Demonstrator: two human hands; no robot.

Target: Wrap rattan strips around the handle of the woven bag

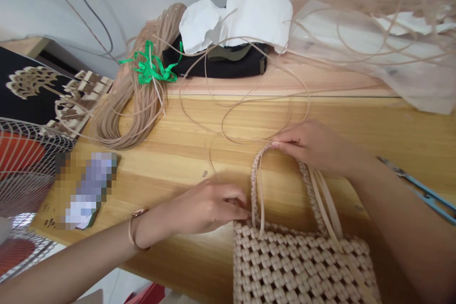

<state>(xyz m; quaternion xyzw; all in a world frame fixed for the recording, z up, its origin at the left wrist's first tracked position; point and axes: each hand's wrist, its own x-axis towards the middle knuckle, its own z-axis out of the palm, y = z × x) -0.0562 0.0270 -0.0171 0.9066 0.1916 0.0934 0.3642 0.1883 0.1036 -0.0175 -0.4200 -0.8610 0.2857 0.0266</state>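
A cream woven bag (295,266) lies at the near edge of the wooden table (178,161), its braided handle (255,175) arching up. My right hand (313,147) pinches the top of the handle with fingers closed. My left hand (210,206) is closed at the foot of the handle's left side, fingertips pinched on the beige strands (259,199) hanging there. Loose beige cord (245,104) loops across the table behind both hands.
A thick coil of beige cord (131,104) tied with a green ribbon (149,66) lies back left. A black pouch (221,61) under white paper (245,14) sits at the back. Blue scissors (423,192) lie right. A fan grille (24,171) stands left.
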